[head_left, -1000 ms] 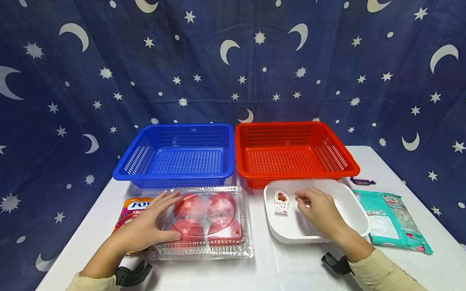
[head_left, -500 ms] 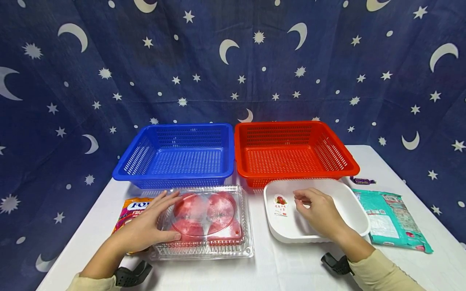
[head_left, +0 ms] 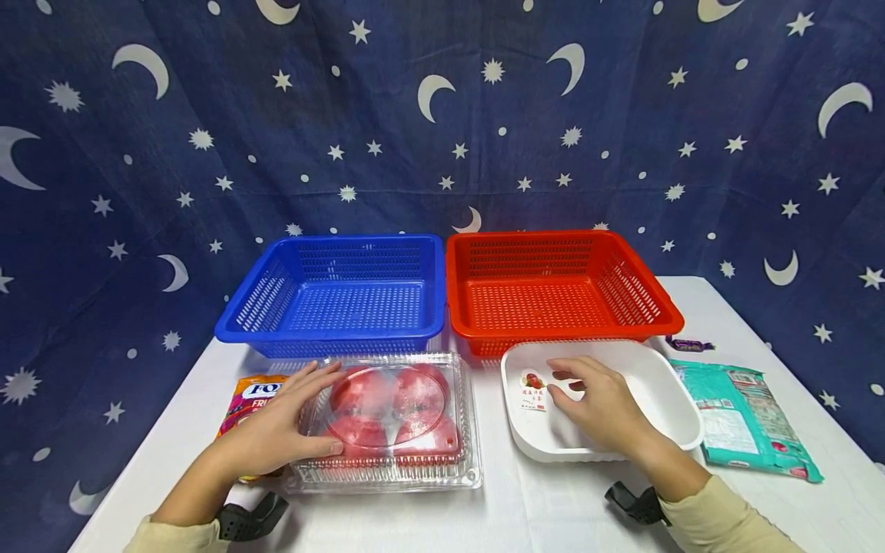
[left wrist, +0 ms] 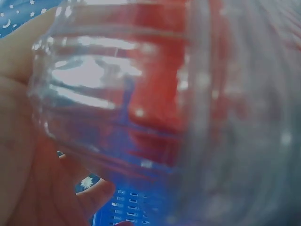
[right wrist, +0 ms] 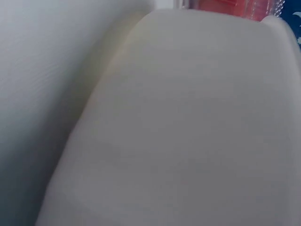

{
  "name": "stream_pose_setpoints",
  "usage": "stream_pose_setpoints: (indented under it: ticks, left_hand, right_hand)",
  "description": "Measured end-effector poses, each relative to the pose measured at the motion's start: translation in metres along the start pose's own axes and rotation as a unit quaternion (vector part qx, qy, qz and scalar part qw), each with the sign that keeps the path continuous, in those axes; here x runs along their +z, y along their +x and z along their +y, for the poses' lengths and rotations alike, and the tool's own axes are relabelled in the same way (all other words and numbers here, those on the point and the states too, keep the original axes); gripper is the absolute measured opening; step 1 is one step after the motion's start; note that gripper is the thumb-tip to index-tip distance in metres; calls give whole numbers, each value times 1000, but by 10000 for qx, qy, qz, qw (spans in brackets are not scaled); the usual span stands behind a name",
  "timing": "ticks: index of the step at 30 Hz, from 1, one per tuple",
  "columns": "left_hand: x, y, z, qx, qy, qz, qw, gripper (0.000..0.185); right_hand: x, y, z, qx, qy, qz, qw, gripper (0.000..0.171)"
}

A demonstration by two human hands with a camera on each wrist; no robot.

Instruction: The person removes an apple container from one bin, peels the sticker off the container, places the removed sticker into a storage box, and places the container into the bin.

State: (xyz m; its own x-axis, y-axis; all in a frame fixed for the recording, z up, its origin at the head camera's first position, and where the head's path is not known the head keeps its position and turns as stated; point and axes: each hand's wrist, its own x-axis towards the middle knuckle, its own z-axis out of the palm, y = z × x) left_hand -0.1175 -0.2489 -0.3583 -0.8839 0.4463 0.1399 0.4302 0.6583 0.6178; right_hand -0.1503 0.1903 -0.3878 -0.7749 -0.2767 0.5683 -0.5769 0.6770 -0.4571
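— Where is the sticker [head_left: 532, 393], please?
— Inside the tub [head_left: 655, 384], just beside the right hand [head_left: 603, 405], whose thumb and fingers stand apart (if they touch it, I cannot tell).
— And the left hand [head_left: 280, 426]?
— It rests on the left side of the box [head_left: 422, 479], thumb wide from the fingers.
— Around them?
— A white table [head_left: 512, 518]; behind, a starry curtain [head_left: 387, 115].

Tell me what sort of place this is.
Probably a staged tabletop set for recording, likely indoors: a dark blue curtain with moons and stars hangs behind a table covered in white, and black devices sit at both of the person's wrists.
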Motion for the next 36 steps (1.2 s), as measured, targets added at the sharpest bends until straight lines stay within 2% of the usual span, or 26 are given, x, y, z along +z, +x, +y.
stream_pose_setpoints:
  ticks: [6, 13, 18, 22, 30, 33, 36]
  left_hand:
    - [-6, 0, -1, -99, -141, 35, 9998, 81]
    - [-23, -1, -10, -69, -475, 637, 9968, 70]
    - [-41, -1, -22, -559, -734, 1058, 9901, 70]
    - [-52, 0, -34, -1055, -826, 1340, 9819, 73]
    - [-66, 0, -55, -1754, -522, 1907, 9644, 77]
    - [-69, 1, -63, -2086, -587, 1939, 9568, 82]
    - [-70, 3, -70, -2427, -713, 1857, 9495, 86]
  right_hand:
    - [0, 1, -10, -37, 94, -355, 9993, 40]
    - [4, 5, -31, -72, 729, -647, 9952, 46]
    - [12, 10, -49, -18, 1154, -975, 9885, 50]
    - [19, 14, -60, -72, 1244, -1088, 9862, 52]
    - [32, 20, -80, -29, 1393, -1322, 9814, 56]
    - [38, 20, -88, 58, 1424, -1368, 9803, 58]
    - [43, 20, -96, 348, 1479, -1449, 9777, 63]
